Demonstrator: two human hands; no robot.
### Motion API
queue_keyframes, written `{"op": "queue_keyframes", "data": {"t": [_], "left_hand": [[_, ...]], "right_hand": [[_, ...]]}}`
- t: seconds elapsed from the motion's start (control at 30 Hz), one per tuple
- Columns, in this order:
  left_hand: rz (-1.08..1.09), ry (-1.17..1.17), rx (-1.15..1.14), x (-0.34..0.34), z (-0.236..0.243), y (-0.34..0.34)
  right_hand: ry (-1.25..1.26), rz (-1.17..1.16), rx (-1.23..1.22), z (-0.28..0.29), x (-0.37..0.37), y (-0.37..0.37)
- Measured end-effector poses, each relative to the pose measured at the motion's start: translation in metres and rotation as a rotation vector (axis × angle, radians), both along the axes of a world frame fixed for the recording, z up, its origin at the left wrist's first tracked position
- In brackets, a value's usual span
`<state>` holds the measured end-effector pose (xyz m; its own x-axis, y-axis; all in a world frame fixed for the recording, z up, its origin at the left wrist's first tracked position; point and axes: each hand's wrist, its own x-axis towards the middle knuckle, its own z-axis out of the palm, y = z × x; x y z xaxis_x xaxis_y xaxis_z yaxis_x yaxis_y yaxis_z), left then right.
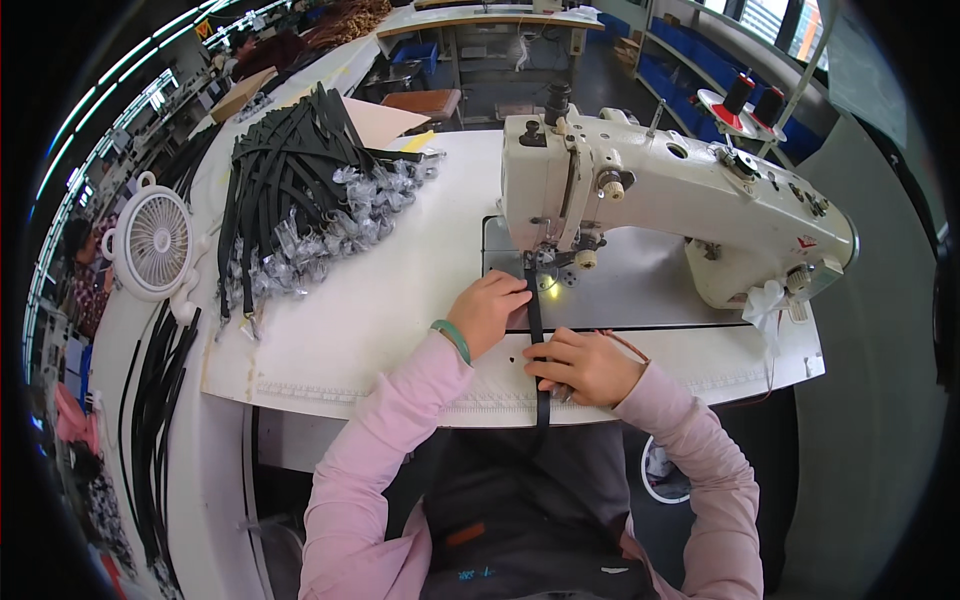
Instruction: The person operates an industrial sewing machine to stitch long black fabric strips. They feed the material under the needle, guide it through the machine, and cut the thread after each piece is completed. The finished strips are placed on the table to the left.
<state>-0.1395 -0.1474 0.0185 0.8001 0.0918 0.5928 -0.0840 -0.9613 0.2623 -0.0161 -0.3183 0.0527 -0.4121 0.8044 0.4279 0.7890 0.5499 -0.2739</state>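
Sewing step: strap [534,325] lies on bench [380,300] under sewing machine [640,190] foot. Left hand [490,310] curled beside it, pressing; right hand [585,365] pinches strap near edge. Next likely: feed it straight. Strap pile [290,190] left.

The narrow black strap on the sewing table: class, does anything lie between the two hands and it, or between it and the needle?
Nothing visible does. The left hand and right hand both rest directly on the narrow black strap, which runs straight under the presser foot of the white sewing machine. The pile of black straps lies well off to the left.
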Motion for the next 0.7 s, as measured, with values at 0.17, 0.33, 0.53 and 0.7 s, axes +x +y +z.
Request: {"op": "queue_keyframes", "data": {"t": [0.17, 0.33, 0.53, 0.7], "left_hand": [[0.070, 0.134, -0.168, 0.013, 0.003, 0.041], [0.680, 0.168, -0.241, 0.084, 0.008, 0.093], [0.769, 0.239, -0.079, 0.134, -0.010, 0.111], [0.203, -0.289, -0.983, 0.122, -0.004, 0.145]], "right_hand": [[0.041, -0.005, -0.096, 0.004, 0.003, 0.002], [0.226, -0.199, -0.140, 0.015, 0.005, 0.002], [0.361, -0.233, -0.111, -0.004, 0.006, 0.005], [0.412, -0.327, -0.132, 0.000, 0.000, 0.005]]}}
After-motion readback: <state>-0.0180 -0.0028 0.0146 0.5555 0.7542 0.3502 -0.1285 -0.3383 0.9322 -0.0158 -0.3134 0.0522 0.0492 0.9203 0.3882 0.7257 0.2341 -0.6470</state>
